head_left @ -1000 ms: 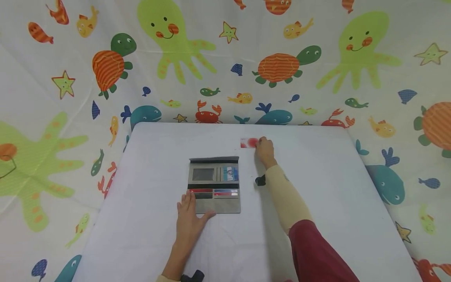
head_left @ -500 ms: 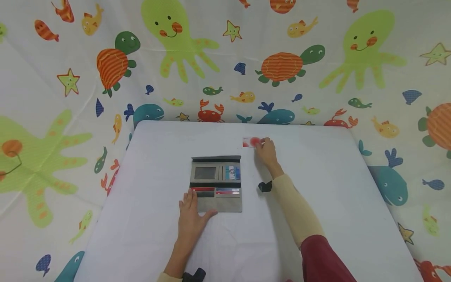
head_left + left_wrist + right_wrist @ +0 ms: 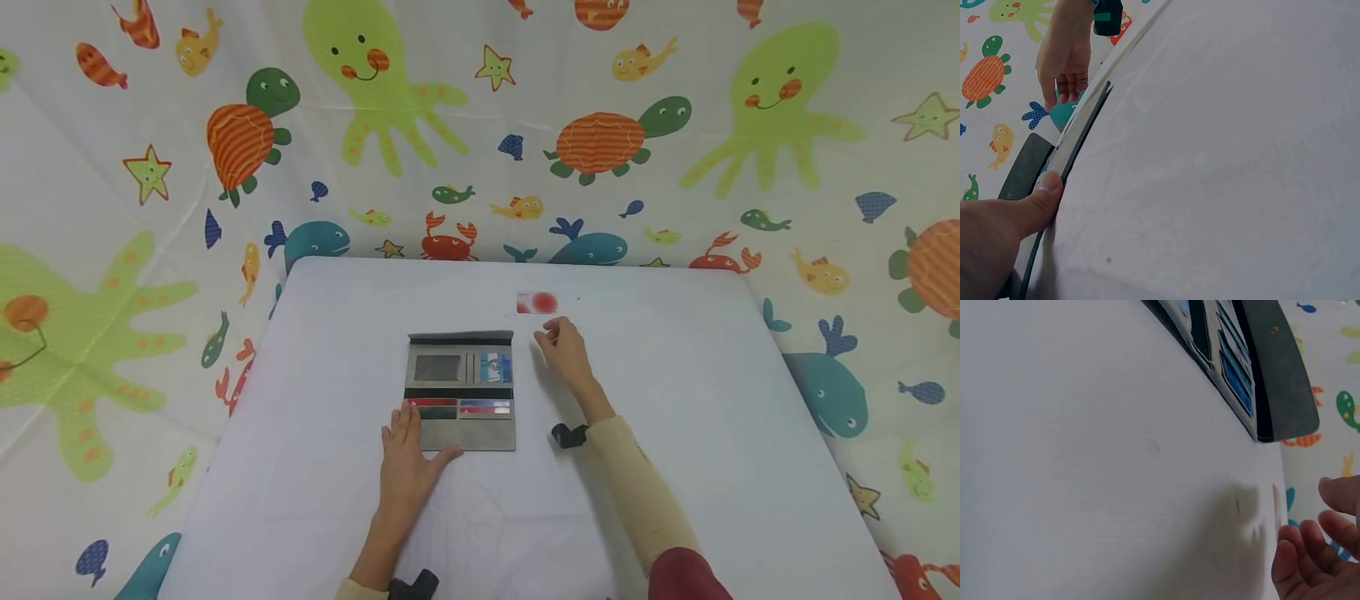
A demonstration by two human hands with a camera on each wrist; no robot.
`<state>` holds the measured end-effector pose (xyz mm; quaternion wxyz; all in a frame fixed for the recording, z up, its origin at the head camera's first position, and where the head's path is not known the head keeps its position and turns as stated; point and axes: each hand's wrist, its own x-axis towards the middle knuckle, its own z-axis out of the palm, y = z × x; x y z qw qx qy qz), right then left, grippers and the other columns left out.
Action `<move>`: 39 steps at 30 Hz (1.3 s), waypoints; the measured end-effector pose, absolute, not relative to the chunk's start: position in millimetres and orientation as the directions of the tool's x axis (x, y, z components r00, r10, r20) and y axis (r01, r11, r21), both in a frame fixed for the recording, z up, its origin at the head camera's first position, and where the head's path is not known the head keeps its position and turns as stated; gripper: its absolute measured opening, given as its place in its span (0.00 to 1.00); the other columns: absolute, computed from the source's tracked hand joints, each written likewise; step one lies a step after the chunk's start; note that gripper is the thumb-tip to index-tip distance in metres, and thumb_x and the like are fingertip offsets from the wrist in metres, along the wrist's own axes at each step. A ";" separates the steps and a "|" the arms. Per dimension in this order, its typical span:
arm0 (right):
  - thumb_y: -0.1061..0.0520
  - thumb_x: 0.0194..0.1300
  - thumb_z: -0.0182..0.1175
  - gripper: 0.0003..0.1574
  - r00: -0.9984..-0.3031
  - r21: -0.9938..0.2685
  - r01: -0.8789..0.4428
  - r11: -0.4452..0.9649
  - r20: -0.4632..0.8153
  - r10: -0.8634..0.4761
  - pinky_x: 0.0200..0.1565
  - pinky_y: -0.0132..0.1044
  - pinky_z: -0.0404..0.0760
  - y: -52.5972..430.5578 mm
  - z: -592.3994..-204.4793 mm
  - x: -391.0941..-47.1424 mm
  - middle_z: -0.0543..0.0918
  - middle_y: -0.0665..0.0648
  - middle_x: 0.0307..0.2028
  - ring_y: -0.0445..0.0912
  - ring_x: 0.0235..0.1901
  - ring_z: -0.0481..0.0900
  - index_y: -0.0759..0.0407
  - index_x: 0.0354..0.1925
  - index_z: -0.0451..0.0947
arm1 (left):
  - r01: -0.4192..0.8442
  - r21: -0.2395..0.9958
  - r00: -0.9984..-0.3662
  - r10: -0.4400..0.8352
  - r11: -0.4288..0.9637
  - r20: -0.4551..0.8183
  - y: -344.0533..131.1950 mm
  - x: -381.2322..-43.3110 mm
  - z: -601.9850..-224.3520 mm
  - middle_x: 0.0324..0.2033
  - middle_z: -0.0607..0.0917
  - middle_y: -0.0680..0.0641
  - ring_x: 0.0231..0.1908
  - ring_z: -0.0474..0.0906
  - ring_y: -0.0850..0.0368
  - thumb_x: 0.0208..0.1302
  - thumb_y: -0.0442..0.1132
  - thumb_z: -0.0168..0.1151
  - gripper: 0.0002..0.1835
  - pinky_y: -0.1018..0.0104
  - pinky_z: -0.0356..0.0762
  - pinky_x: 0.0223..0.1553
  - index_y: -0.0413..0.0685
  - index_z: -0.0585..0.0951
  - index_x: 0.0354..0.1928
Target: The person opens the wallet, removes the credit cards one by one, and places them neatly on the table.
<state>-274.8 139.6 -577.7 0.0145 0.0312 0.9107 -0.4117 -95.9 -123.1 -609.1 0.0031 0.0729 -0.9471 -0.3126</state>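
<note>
A grey wallet [image 3: 486, 433] lies unfolded on the white table, several cards [image 3: 492, 367] tucked in its slots. My left hand [image 3: 405, 467] rests on the wallet's lower left, fingers stretched out. In the left wrist view its thumb [image 3: 1047, 187] presses on the wallet's near edge. A red and white card [image 3: 537, 302] lies flat beyond the wallet's upper right corner. Just below that card hovers my right hand [image 3: 566, 354], apart from it, fingers loosely bent and holding nothing. The right wrist view shows the bent fingers [image 3: 1310, 550] beside the wallet's raised flap [image 3: 1282, 369].
The white tabletop [image 3: 720, 400] stretches out to both sides of the wallet. Behind it hangs a cloth [image 3: 480, 108] printed with sea animals. Dark wrist cameras [image 3: 570, 436] are strapped to both arms.
My right hand has let go of the red and white card and drawn back toward me. The card stays on the table. My left hand keeps its place on the wallet.
</note>
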 end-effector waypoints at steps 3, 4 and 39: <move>0.49 0.73 0.59 0.21 -0.999 -0.751 0.048 0.658 -0.043 0.023 0.42 0.38 0.81 138.9 -581.1 -260.8 0.78 0.61 0.41 0.51 0.40 0.76 0.62 0.54 0.72 | -0.130 0.595 -0.990 -0.138 0.793 -0.033 -122.5 -95.5 -609.7 0.78 0.56 0.38 0.78 0.49 0.37 0.52 0.63 0.73 0.58 0.37 0.44 0.78 0.36 0.59 0.75; 0.49 0.73 0.59 0.21 -0.999 -0.748 0.044 0.662 -0.040 0.021 0.40 0.37 0.80 138.2 -582.3 -256.2 0.78 0.60 0.40 0.51 0.39 0.76 0.62 0.54 0.72 | -0.127 0.594 -0.990 -0.136 0.794 -0.030 -122.5 -95.3 -610.0 0.78 0.56 0.37 0.78 0.49 0.36 0.52 0.63 0.73 0.58 0.37 0.44 0.78 0.35 0.59 0.75; 0.62 0.66 0.66 0.04 -0.941 -0.641 -0.286 0.712 0.046 -0.337 0.37 0.32 0.79 103.6 -592.5 -186.4 0.83 0.52 0.35 0.40 0.33 0.74 0.57 0.40 0.85 | -0.131 0.603 -0.990 -0.133 0.787 -0.043 -122.6 -94.8 -610.5 0.79 0.53 0.39 0.79 0.46 0.38 0.53 0.64 0.72 0.59 0.39 0.42 0.79 0.37 0.57 0.76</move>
